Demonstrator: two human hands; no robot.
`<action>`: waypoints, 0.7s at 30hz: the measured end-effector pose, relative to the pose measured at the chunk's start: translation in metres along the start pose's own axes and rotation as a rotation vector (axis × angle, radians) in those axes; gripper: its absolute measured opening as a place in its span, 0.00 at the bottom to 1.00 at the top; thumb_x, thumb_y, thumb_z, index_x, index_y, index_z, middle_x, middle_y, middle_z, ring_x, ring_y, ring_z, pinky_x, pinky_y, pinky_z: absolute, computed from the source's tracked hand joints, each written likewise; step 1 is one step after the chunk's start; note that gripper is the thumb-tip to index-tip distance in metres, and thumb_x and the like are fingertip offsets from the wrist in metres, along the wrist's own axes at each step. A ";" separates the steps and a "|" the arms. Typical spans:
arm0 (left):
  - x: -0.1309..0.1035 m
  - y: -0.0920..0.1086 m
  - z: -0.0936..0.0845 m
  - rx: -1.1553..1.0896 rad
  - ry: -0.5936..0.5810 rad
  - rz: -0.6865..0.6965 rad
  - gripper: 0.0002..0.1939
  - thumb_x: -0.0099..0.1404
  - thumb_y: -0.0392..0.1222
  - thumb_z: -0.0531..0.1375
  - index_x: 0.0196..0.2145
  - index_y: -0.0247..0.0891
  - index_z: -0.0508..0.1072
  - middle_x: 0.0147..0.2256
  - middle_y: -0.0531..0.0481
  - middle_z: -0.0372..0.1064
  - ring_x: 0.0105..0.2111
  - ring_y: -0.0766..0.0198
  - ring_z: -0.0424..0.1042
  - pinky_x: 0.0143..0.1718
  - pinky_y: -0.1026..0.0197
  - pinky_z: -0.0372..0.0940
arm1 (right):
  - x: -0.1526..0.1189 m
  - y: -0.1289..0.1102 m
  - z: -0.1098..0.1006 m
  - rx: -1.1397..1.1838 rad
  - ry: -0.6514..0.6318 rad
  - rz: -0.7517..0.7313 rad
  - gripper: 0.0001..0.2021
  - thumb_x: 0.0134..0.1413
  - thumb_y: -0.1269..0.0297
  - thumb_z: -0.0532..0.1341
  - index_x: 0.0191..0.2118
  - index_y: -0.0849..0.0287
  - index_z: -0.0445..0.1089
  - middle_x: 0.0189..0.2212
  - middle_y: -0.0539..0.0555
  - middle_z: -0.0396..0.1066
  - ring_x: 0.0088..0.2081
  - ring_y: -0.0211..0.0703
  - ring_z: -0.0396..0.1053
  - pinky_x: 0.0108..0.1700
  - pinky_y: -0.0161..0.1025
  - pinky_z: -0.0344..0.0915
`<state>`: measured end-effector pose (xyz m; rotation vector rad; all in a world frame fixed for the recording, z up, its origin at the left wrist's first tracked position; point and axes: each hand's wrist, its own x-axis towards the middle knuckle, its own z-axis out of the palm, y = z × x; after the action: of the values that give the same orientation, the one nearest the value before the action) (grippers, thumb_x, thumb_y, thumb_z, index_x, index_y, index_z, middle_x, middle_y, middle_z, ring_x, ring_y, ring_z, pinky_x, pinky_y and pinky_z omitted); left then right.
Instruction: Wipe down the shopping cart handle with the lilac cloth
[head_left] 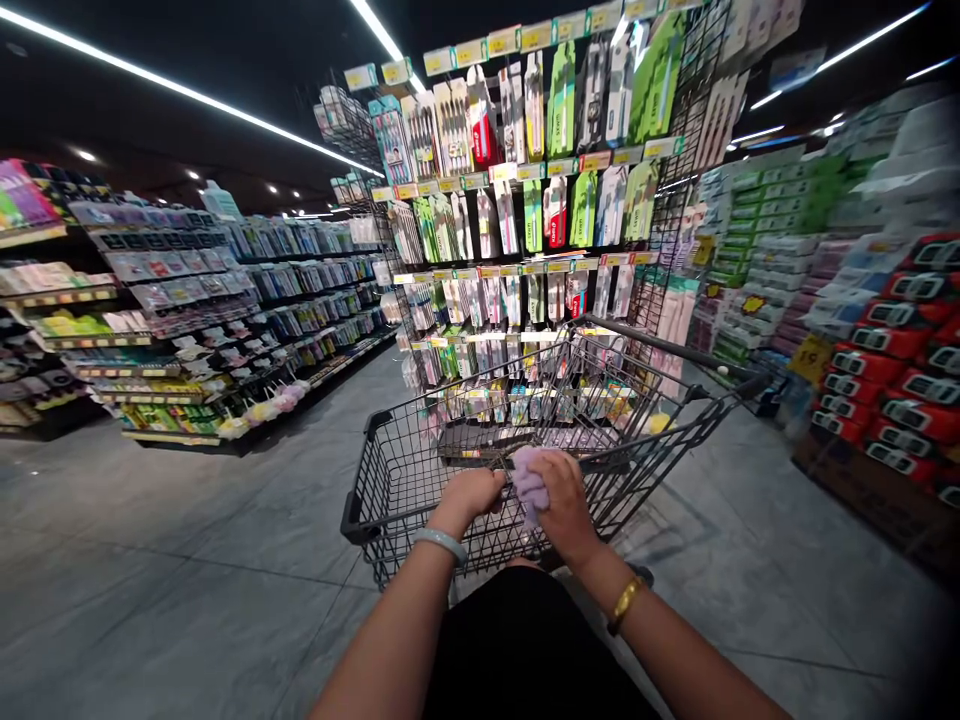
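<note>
A dark wire shopping cart (409, 445) stands side-on before me, its basket rim close to my body. My left hand (472, 495) is closed on the near rim of the cart, with a pale bangle at the wrist. Just right of it, my right hand (562, 500) grips a crumpled lilac cloth (529, 482) over the same rim. Part of the cloth hangs down below the fingers. The cart's push handle (652, 342) lies at the far right, away from both hands.
A display rack of packaged toothbrushes (532, 210) rises just behind the cart. Long shelves of small goods (292, 275) run along the left. Stacked red packages (874, 370) stand on the right. Grey floor (225, 580) surrounds the cart.
</note>
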<state>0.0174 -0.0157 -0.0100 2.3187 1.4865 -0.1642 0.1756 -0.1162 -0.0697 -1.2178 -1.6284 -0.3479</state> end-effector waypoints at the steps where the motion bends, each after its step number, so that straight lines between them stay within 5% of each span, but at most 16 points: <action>1: 0.000 0.000 0.000 0.002 0.002 0.001 0.29 0.68 0.51 0.42 0.26 0.38 0.78 0.31 0.44 0.78 0.36 0.55 0.75 0.38 0.59 0.64 | 0.005 0.001 0.000 -0.019 -0.038 0.004 0.24 0.47 0.79 0.54 0.51 0.55 0.67 0.51 0.58 0.66 0.57 0.51 0.58 0.61 0.55 0.59; 5: -0.005 0.003 -0.001 0.025 0.050 0.006 0.26 0.67 0.51 0.45 0.27 0.38 0.78 0.35 0.41 0.78 0.40 0.51 0.75 0.39 0.57 0.64 | 0.021 -0.001 -0.002 -0.122 -0.255 0.012 0.23 0.45 0.79 0.55 0.49 0.57 0.68 0.48 0.58 0.70 0.55 0.51 0.61 0.58 0.51 0.60; 9: -0.012 0.003 -0.004 0.031 0.100 0.031 0.26 0.69 0.51 0.43 0.35 0.37 0.78 0.40 0.41 0.77 0.42 0.52 0.75 0.39 0.58 0.65 | 0.060 -0.015 -0.012 -0.301 -0.548 0.115 0.10 0.52 0.67 0.59 0.41 0.57 0.70 0.38 0.59 0.73 0.45 0.53 0.67 0.45 0.45 0.64; 11: -0.018 -0.003 -0.009 0.030 0.120 0.073 0.25 0.71 0.49 0.41 0.39 0.39 0.77 0.42 0.44 0.77 0.42 0.55 0.74 0.39 0.60 0.65 | 0.081 -0.022 -0.015 -0.375 -0.634 0.192 0.11 0.56 0.61 0.59 0.43 0.58 0.69 0.33 0.59 0.73 0.40 0.53 0.69 0.41 0.44 0.64; 16: -0.040 -0.046 -0.024 0.089 0.217 0.052 0.24 0.71 0.52 0.42 0.41 0.40 0.76 0.43 0.42 0.76 0.44 0.53 0.74 0.44 0.58 0.64 | 0.091 -0.036 0.001 -0.263 -0.577 0.106 0.18 0.59 0.58 0.58 0.54 0.55 0.66 0.48 0.61 0.72 0.51 0.52 0.68 0.50 0.46 0.62; 21: -0.058 -0.098 -0.025 0.119 0.238 -0.056 0.29 0.72 0.53 0.39 0.39 0.38 0.76 0.40 0.40 0.76 0.44 0.51 0.74 0.45 0.55 0.64 | 0.087 -0.051 0.027 -0.291 -0.990 0.164 0.23 0.62 0.45 0.51 0.46 0.58 0.72 0.39 0.62 0.77 0.44 0.55 0.74 0.44 0.48 0.66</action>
<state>-0.0976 -0.0196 0.0055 2.4629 1.6979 0.0104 0.1214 -0.0728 0.0081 -1.9055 -2.3231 0.1821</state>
